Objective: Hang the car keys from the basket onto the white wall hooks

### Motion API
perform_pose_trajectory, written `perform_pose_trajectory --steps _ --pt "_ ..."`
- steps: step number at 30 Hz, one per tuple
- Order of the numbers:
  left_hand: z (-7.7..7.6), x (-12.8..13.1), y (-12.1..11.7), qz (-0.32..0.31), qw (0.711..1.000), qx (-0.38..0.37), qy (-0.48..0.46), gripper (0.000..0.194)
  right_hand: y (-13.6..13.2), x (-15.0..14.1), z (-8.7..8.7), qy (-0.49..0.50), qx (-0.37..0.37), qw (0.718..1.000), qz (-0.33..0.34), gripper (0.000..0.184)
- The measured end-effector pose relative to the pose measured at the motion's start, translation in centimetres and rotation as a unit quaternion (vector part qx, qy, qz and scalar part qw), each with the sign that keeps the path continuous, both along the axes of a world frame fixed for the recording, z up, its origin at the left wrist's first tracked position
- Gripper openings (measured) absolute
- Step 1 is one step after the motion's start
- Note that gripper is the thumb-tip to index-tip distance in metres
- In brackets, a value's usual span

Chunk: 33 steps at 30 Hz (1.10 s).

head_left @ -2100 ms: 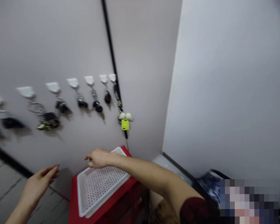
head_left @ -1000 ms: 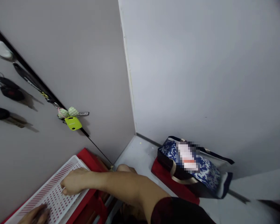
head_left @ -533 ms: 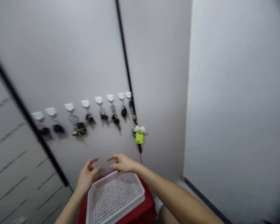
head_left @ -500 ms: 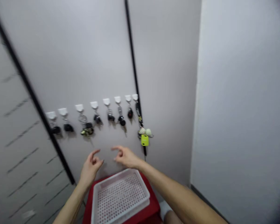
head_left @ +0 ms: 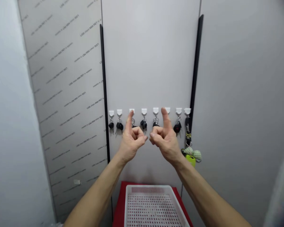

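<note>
My left hand (head_left: 132, 142) is raised before the panel, index finger up, thumb stretched sideways and the other fingers curled, with nothing in it. Mirroring it, my right hand (head_left: 166, 138) points its index finger up and its thumb inward, also holding nothing. The two thumb tips are a small gap apart. Behind them, white hooks (head_left: 144, 111) run in a row across the panel, with keys hanging from them. A black key (head_left: 119, 125) hangs left of my left hand, another black key (head_left: 177, 127) right of my right hand. My hands partly hide the keys in between.
Below my hands a white perforated plastic basket (head_left: 146, 190) rests on a red surface (head_left: 119, 201). At right hangs a black lanyard (head_left: 187, 126) with a yellow-green tag (head_left: 191, 160). Black vertical strips (head_left: 104, 72) edge the panel; a printed panel (head_left: 68, 94) stands at left.
The view has swung from the right corner and patterned bag to face the hooks squarely. Both hands have risen from over the basket to the row of keys, index fingers now pointing up.
</note>
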<state>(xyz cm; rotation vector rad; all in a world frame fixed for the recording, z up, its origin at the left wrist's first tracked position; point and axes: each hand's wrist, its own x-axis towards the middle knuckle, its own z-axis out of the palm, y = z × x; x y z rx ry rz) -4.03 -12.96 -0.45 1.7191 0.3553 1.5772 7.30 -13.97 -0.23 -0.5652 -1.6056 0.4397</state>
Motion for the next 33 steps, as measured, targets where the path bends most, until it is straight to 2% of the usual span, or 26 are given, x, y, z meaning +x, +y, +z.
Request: perform_pose_trajectory --steps 3,5,6,8,11,12,14,17,20,23,25,28,30,33 --pt "-1.4 -0.5 0.7 -0.001 1.0 -0.021 0.02 0.075 0.8 -1.1 -0.7 -0.002 -0.02 1.0 0.011 0.068" --pt "-2.6 -1.2 2.0 0.038 0.998 -0.041 0.039 0.073 2.1 -1.9 -1.6 -0.011 -0.045 0.999 0.003 0.064" --pt "-3.1 -1.8 2.9 0.079 0.995 -0.052 0.04 0.071 3.0 -2.2 -2.1 -0.021 -0.059 0.998 -0.016 0.06" --pt "-3.8 -3.3 4.9 0.205 0.977 -0.064 0.015 0.065 4.9 -2.8 -2.8 -0.046 -0.073 0.993 -0.085 0.05" --pt "-3.7 -5.5 7.6 0.426 0.903 -0.049 -0.02 0.055 7.7 -3.4 -3.2 -0.088 -0.032 0.973 -0.212 0.037" --pt "-3.4 -5.9 8.3 0.48 0.876 -0.035 -0.007 0.052 8.5 -3.6 -3.2 -0.108 -0.008 0.964 -0.244 0.036" --pt "-3.0 -6.2 9.4 0.544 0.838 -0.009 0.054 0.049 9.7 -4.1 -3.0 -0.159 0.034 0.943 -0.292 0.036" --pt "-3.0 -5.4 10.3 0.581 0.8 0.009 0.147 0.043 10.8 -5.1 -2.9 -0.242 0.058 0.896 -0.367 0.036" --pt "-3.4 -4.7 11.0 0.611 0.771 0.0 0.181 0.035 11.1 -6.0 -2.9 -0.302 0.041 0.846 -0.438 0.034" --pt "-3.4 -5.0 11.3 0.602 0.772 -0.017 0.205 0.031 11.2 -6.3 -2.8 -0.345 0.001 0.823 -0.451 0.035" --pt "-3.0 -5.8 11.2 0.583 0.779 -0.019 0.229 0.03 11.1 -6.1 -2.5 -0.357 -0.019 0.83 -0.428 0.033" --pt "-1.4 -7.6 10.7 0.559 0.781 -0.001 0.279 0.03 10.9 -5.4 -1.5 -0.328 0.006 0.865 -0.38 0.027" --pt "0.4 -8.8 10.1 0.539 0.774 0.013 0.332 0.03 10.7 -5.0 -0.3 -0.29 0.043 0.888 -0.354 0.026" --pt "4.0 -10.0 9.0 0.493 0.754 0.019 0.433 0.026 10.4 -5.2 2.1 -0.239 0.083 0.907 -0.337 0.025"
